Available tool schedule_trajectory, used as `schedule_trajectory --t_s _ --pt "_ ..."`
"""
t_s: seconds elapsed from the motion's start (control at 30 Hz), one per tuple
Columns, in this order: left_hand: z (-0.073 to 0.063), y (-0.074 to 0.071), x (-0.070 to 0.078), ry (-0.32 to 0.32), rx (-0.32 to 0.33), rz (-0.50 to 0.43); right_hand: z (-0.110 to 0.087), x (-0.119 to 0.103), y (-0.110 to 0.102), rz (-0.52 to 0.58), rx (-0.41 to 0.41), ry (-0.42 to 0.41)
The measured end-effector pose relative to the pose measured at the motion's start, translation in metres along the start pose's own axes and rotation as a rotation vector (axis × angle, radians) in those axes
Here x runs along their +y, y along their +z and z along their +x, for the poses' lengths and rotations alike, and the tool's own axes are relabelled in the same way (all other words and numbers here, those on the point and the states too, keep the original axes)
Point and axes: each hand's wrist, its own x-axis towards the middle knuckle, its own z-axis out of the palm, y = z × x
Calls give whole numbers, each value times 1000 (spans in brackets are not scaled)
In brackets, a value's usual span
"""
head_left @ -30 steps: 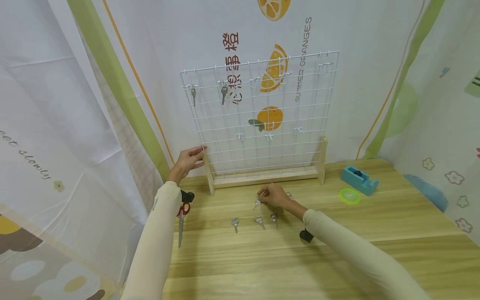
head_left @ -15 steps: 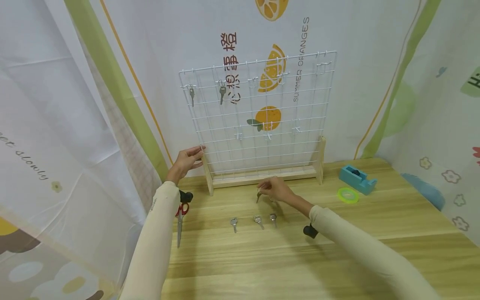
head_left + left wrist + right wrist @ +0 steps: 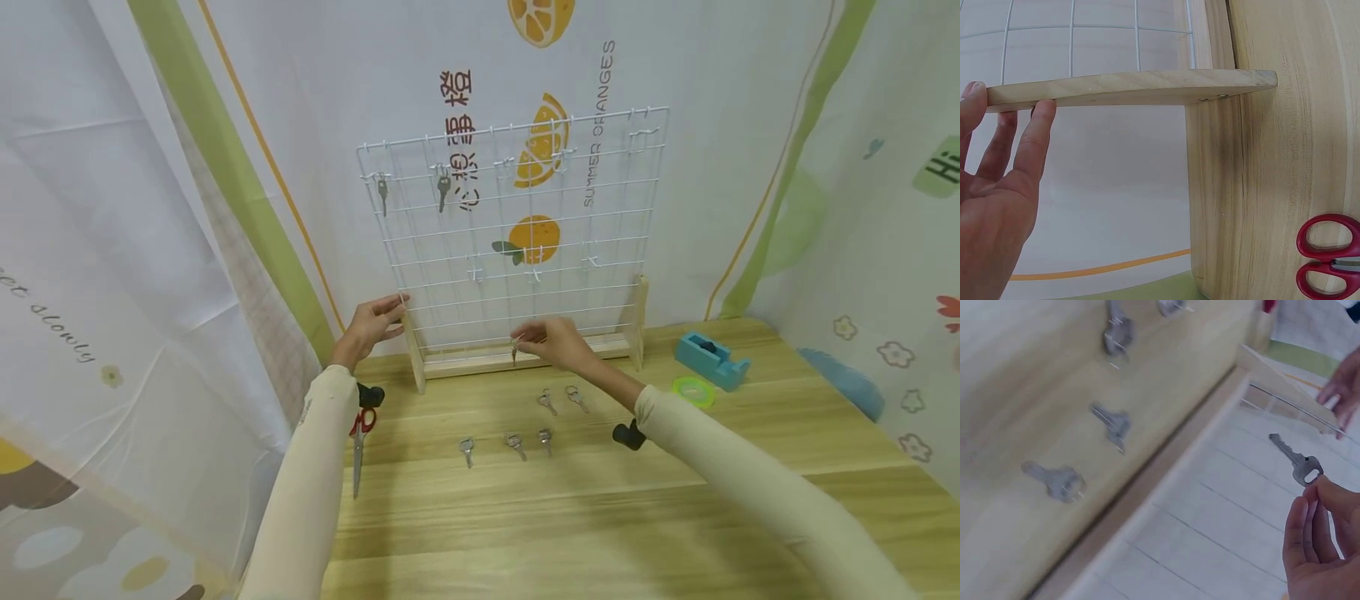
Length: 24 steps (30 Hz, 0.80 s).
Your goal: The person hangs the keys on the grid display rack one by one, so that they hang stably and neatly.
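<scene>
My right hand (image 3: 558, 344) pinches a silver key (image 3: 1297, 460) near its head, just in front of the wooden base of a white wire grid rack (image 3: 525, 225). The key's blade points away from the fingertips. At the rack's left side, my left hand (image 3: 372, 325) holds the wooden upright (image 3: 1129, 86), thumb on one face and fingers on the other. Two keys hang from hooks high on the grid, a left key (image 3: 383, 196) and another key (image 3: 443, 191). Several keys lie on the table, among them one key (image 3: 467, 452) and one ringed key (image 3: 577, 398).
Red-handled scissors (image 3: 358, 450) lie on the wooden table (image 3: 480, 533) beside my left forearm. To the right are a blue tape dispenser (image 3: 711, 361) and a yellow-green tape roll (image 3: 693, 392). More white hooks (image 3: 533, 276) sit on the grid. A printed curtain (image 3: 315, 67) hangs behind.
My right hand has lifted the key from over the table and moved up toward the rack's base, uncovering two keys on the table. The left hand stays at the upright.
</scene>
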Motion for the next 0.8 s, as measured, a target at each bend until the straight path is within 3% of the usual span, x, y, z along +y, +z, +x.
schedule_trajectory --t_s 0.3,0.6,0.8 --pt "0 0 1 -41 -6 -17 24 -26 -38 -1 67 5" --pt "-16 6 22 -62 -33 -36 51 -52 -76 44 173 -17" --pt "-14 6 20 -55 -25 -41 67 -70 -95 77 250 -31"
